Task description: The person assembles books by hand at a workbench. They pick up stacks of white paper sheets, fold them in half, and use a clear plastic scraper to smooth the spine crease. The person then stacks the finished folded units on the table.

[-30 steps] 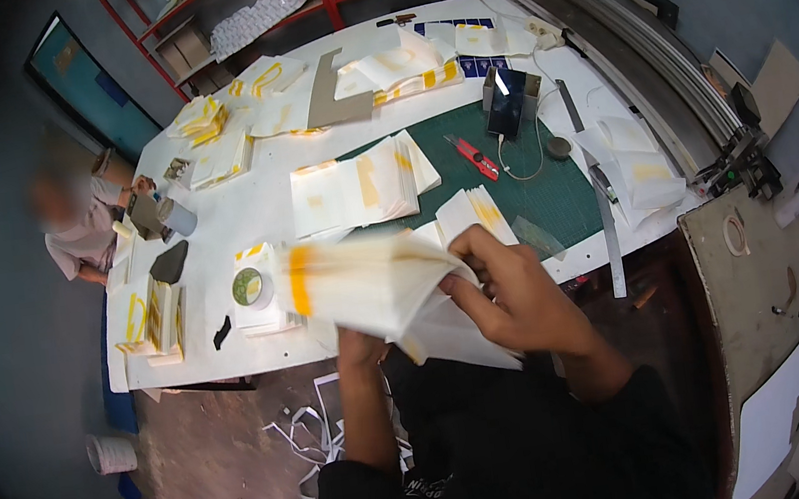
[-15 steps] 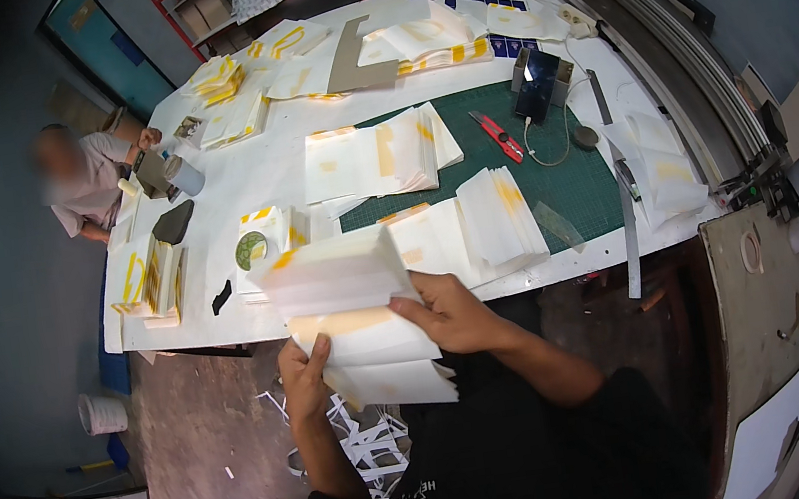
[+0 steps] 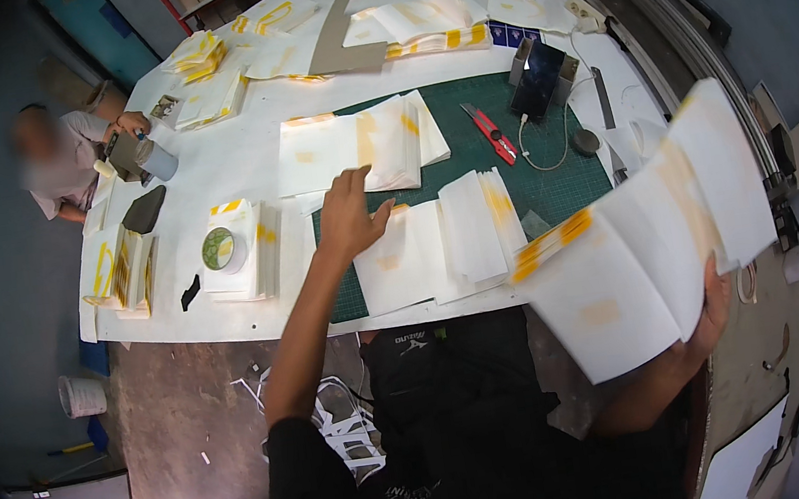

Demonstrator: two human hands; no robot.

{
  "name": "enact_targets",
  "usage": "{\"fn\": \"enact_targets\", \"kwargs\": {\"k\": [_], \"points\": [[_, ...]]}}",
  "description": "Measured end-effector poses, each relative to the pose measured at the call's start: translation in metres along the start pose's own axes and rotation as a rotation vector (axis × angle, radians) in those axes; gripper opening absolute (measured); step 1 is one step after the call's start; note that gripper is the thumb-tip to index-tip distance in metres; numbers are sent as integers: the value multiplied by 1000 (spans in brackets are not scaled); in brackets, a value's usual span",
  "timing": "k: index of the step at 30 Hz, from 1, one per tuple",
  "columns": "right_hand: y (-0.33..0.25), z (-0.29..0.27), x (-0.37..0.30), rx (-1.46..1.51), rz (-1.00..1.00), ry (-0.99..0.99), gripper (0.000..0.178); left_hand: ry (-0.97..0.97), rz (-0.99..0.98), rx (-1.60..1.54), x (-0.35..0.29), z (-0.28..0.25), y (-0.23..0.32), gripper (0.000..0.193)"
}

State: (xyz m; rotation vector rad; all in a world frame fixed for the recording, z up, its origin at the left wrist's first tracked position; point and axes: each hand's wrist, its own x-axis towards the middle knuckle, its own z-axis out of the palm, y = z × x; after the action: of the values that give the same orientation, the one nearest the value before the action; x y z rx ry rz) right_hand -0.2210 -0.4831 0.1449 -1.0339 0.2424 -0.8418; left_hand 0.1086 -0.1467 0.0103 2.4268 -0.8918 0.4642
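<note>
My right hand (image 3: 711, 314) grips the edge of a folded paper sheet (image 3: 616, 287), white with yellow-orange bands, held out past the table's right front edge. The sheet hangs spread in several creased panels. My left hand (image 3: 351, 217) reaches over the table, fingers stretched out and holding nothing. Under and beside it lie two piles of similar sheets: a near pile (image 3: 476, 255) and a farther pile (image 3: 397, 154), both partly on the green cutting mat (image 3: 470, 94). Whether my left fingertips touch the paper, I cannot tell.
A round green-faced thing (image 3: 222, 250) sits on another paper stack (image 3: 266, 267). On the mat are a red utility knife (image 3: 490, 133) and a phone (image 3: 536, 80) on a stand. A co-worker (image 3: 74, 156) is at the far left. White paper strips (image 3: 349, 438) litter the floor.
My left hand has let go of the folded sheet and moved forward over the piles. My right hand has carried the sheet to the right, where it now spreads open.
</note>
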Motion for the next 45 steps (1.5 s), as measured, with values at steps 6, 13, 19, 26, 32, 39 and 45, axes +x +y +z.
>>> {"fn": "enact_targets", "kwargs": {"k": [6, 13, 19, 26, 32, 39, 45], "points": [[-8, -87, -19, -162, 9, 146, 43, -361, 81, 209, 48, 37, -15, 89], [16, -130, -36, -135, 106, 316, 42, -475, -42, 263, 66, 54, 3, 85], [34, -123, -30, -128, 88, 304, 40, -521, -327, 286, 86, 76, 32, 85], [37, -116, -27, -93, 83, 201, 41, -539, -477, 362, 107, 86, 58, 105], [34, -123, -32, -110, 75, 204, 42, -504, -525, 254, 110, 70, 28, 105], [37, -119, -34, -122, 87, 208, 42, -370, -603, -184, 85, 50, -41, 64], [29, -64, -7, -123, 54, 155, 42, -178, -722, -757, 59, 36, -63, 56]]}}
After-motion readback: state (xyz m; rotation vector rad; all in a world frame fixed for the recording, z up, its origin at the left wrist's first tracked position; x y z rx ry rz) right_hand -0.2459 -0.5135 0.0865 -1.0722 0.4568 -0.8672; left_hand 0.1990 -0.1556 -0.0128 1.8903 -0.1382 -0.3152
